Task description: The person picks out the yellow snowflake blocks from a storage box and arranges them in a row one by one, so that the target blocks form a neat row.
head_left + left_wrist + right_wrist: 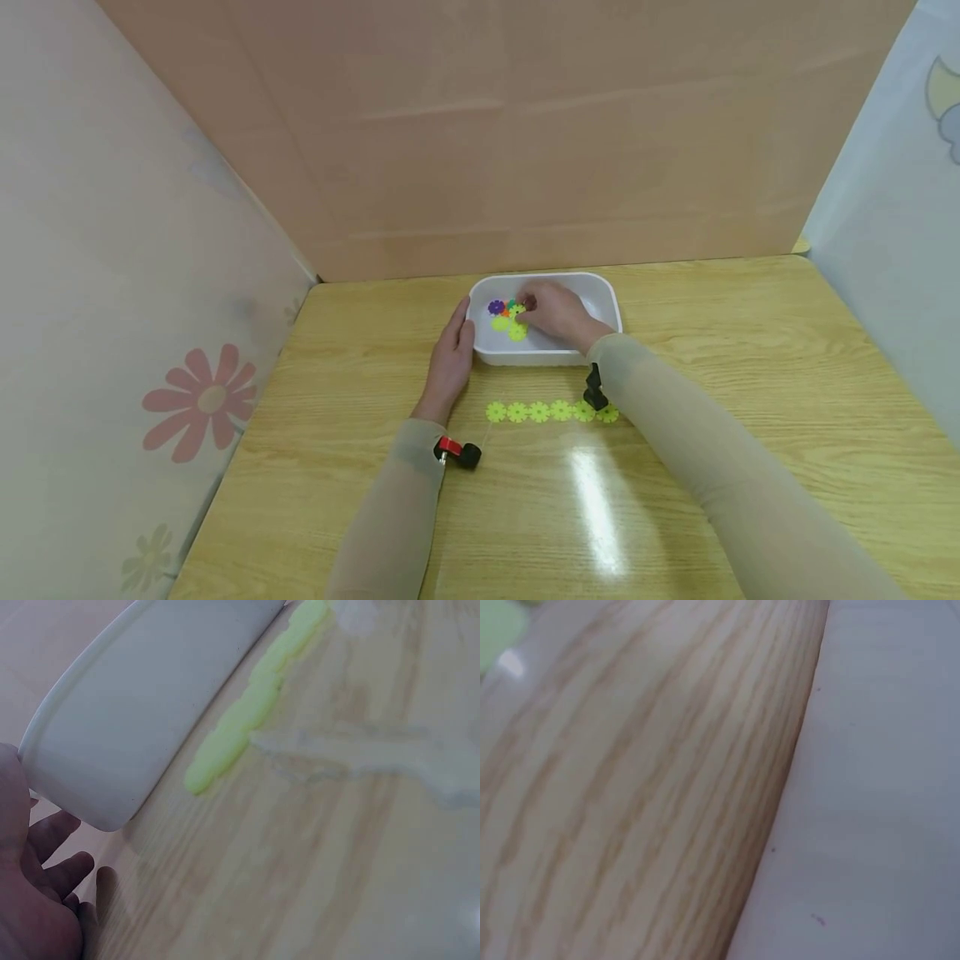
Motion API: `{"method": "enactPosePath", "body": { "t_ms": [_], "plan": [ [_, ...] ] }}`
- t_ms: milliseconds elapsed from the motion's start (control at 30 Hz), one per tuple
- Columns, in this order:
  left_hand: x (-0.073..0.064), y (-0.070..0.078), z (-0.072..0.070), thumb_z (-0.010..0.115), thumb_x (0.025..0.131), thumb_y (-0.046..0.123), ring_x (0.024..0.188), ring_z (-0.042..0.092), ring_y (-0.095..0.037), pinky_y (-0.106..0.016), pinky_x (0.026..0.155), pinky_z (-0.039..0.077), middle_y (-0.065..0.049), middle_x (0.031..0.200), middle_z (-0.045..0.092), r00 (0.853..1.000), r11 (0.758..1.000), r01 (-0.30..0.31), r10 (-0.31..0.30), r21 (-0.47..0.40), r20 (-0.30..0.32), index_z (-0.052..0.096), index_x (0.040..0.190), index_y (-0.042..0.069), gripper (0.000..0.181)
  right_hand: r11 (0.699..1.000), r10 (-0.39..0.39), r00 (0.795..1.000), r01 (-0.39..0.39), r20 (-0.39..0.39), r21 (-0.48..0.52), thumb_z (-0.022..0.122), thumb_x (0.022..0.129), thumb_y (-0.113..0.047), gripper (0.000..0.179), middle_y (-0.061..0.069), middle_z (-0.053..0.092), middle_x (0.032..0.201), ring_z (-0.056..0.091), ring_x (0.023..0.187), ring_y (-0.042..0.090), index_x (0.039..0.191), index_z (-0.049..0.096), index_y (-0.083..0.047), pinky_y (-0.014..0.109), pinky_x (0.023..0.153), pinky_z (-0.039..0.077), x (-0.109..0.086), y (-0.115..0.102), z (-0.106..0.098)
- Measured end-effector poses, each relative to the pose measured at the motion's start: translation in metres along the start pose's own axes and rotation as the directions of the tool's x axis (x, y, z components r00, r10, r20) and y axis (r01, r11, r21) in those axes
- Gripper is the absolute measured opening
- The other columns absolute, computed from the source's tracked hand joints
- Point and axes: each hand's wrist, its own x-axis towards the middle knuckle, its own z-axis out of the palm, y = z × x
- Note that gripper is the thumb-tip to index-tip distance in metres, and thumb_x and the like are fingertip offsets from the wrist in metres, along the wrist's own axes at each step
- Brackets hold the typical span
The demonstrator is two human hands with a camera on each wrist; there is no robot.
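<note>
A white plastic tray stands near the back of the table. In it lie snowflake discs: a purple disc, orange and green ones partly hidden, and several yellow-green ones. My right hand reaches over the tray's front wall and pinches a yellow-green snowflake disc between thumb and fingertips. Along the tray's left outer wall rests my left hand, its fingers fairly straight. The left wrist view shows this hand at the tray's corner. The right wrist view holds only tray wall and tabletop, without the hand.
In front of the tray, a straight row of yellow-green snowflake discs lies on the wooden table; the right wrist camera partly covers its right end. A brown panel rises behind the table, with pale walls at both sides.
</note>
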Motion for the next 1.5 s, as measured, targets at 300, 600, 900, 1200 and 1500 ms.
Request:
{"method": "enactPosePath", "body": {
  "t_ms": [300,600,900,1200,1500],
  "plan": [
    [-0.001,0.002,0.0,0.037,0.121,0.043,0.164,0.03,-0.021,-0.048,0.134,0.027,0.007,0.177,0.036,1.0,1.0,0.006,-0.006,0.001,0.003,0.034,0.175,0.034,0.055,1.0,0.012,1.0,-0.012,-0.007,0.0,0.085,0.1,-0.024,0.026,0.01,0.076,0.112,0.069,0.105,0.026,0.116,0.08,-0.004,0.045,0.098,0.057,0.0,0.001,-0.001],
    [-0.002,0.002,0.001,0.036,0.12,0.048,0.164,0.03,-0.021,-0.049,0.134,0.027,0.008,0.177,0.035,1.0,1.0,0.018,-0.018,0.008,0.014,0.033,0.175,0.038,0.056,0.998,0.051,0.998,-0.05,-0.026,0.04,0.083,0.102,-0.032,0.024,0.005,0.074,0.104,0.063,0.097,0.025,0.112,0.08,-0.01,0.043,0.09,0.053,-0.005,-0.005,-0.009],
    [-0.002,0.003,0.001,0.037,0.12,0.045,0.164,0.031,-0.022,-0.048,0.134,0.027,0.007,0.177,0.037,1.0,1.0,0.006,-0.006,0.0,0.005,0.034,0.175,0.033,0.057,0.998,-0.005,0.997,0.009,-0.072,0.055,0.084,0.102,-0.033,0.032,0.007,0.077,0.107,0.068,0.1,0.026,0.122,0.081,-0.008,0.045,0.091,0.055,-0.019,-0.017,-0.031],
    [-0.002,0.004,0.0,0.036,0.12,0.048,0.165,0.029,-0.019,-0.045,0.135,0.026,0.01,0.177,0.035,1.0,1.0,0.01,-0.01,-0.001,0.012,0.033,0.175,0.036,0.057,0.996,-0.073,0.99,0.078,-0.124,0.034,0.085,0.1,-0.032,0.032,0.004,0.077,0.103,0.068,0.096,0.024,0.122,0.081,-0.009,0.044,0.087,0.053,-0.045,-0.021,-0.05],
    [-0.001,0.003,-0.001,0.036,0.12,0.046,0.165,0.029,-0.019,-0.046,0.135,0.026,0.01,0.177,0.036,1.0,1.0,-0.001,0.001,0.002,-0.001,0.034,0.176,0.033,0.057,0.988,-0.139,0.976,0.148,-0.166,0.045,0.086,0.1,-0.027,0.028,0.003,0.076,0.105,0.068,0.096,0.022,0.121,0.081,-0.01,0.044,0.086,0.053,-0.079,-0.017,-0.062]
  ]
}}
